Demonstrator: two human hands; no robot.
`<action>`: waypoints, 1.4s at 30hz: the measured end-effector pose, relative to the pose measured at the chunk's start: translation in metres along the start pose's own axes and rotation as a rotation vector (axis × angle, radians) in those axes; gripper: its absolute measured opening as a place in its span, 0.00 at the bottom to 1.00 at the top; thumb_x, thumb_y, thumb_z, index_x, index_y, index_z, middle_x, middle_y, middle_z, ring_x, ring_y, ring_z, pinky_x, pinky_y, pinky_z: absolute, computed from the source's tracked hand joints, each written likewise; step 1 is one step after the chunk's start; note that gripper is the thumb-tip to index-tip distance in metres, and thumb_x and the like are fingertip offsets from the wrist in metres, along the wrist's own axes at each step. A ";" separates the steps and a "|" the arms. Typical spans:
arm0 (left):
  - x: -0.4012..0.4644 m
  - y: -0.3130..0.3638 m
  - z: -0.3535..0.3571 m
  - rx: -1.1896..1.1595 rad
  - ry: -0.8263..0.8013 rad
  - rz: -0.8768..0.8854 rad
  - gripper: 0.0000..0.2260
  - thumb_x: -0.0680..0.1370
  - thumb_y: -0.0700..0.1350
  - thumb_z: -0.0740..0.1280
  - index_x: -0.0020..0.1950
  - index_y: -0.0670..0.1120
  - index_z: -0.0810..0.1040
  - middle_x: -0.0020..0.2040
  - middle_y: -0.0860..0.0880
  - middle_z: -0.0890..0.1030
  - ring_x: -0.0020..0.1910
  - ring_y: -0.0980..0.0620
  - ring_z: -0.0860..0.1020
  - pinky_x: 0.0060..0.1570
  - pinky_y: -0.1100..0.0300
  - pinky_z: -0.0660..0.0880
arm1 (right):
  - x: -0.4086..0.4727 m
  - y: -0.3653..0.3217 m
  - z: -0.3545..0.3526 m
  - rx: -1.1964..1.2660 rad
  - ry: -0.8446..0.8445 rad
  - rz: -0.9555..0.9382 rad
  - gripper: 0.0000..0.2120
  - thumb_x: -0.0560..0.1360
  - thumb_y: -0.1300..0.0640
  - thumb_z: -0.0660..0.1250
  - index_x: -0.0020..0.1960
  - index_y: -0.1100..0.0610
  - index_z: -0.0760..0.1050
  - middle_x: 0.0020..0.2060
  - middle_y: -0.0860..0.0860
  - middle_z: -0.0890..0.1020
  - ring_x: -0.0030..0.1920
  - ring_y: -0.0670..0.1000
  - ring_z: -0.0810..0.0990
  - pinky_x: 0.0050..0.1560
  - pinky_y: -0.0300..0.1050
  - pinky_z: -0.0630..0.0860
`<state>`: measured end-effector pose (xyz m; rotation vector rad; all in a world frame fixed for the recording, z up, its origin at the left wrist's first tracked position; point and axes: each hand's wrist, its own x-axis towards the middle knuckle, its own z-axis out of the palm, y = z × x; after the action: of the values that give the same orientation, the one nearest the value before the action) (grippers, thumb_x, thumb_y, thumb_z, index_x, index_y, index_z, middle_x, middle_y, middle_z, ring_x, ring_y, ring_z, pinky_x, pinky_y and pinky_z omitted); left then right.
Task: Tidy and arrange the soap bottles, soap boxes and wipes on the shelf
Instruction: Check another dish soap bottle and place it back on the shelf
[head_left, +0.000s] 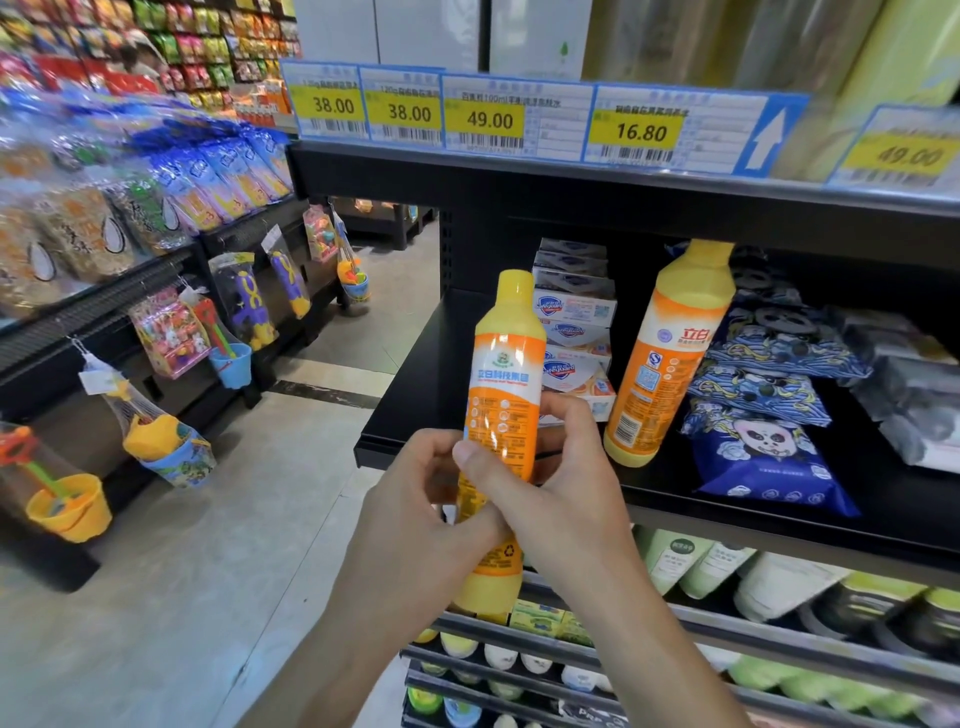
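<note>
An orange and yellow soap bottle (503, 384) is upright in front of the black shelf (415, 395), held in both hands. My left hand (415, 514) grips its lower part from the left. My right hand (561, 483) wraps round it from the right, thumb across the label. A second matching bottle (670, 353) stands on the shelf, leaning slightly. White soap boxes (576, 332) are stacked unevenly behind the held bottle. Blue panda-print wipe packs (763, 421) lie in a row to the right of the standing bottle.
Grey packs (904, 374) lie at the shelf's far right. Price tags (488, 114) line the shelf above. Lower shelves hold green and white tubes (727, 571). To the left, an aisle floor (182, 571) runs past racks of hanging toys (156, 447) and snack bags.
</note>
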<state>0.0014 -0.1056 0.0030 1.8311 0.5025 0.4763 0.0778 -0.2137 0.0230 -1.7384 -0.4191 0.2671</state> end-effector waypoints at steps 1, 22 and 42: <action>0.000 0.000 -0.001 -0.008 -0.008 -0.001 0.20 0.73 0.51 0.80 0.62 0.59 0.78 0.52 0.63 0.84 0.52 0.61 0.83 0.52 0.49 0.84 | 0.000 0.000 0.000 0.006 0.008 -0.007 0.27 0.68 0.38 0.80 0.60 0.33 0.68 0.49 0.40 0.83 0.49 0.37 0.82 0.51 0.44 0.82; 0.013 0.002 -0.029 -0.299 -0.436 -0.232 0.17 0.76 0.56 0.71 0.65 0.57 0.82 0.62 0.47 0.85 0.61 0.45 0.85 0.66 0.38 0.77 | 0.005 -0.003 -0.009 0.213 -0.049 0.015 0.09 0.74 0.53 0.73 0.54 0.45 0.81 0.47 0.48 0.87 0.49 0.49 0.86 0.56 0.55 0.83; 0.008 0.013 -0.012 -0.272 -0.259 -0.243 0.14 0.77 0.51 0.72 0.61 0.51 0.83 0.52 0.50 0.88 0.52 0.49 0.88 0.58 0.43 0.83 | 0.002 0.004 -0.019 0.137 -0.018 -0.066 0.25 0.72 0.40 0.75 0.66 0.33 0.73 0.55 0.36 0.82 0.53 0.39 0.82 0.46 0.38 0.82</action>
<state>0.0031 -0.0951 0.0198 1.5190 0.4503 0.1304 0.0875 -0.2300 0.0232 -1.5865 -0.4602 0.2577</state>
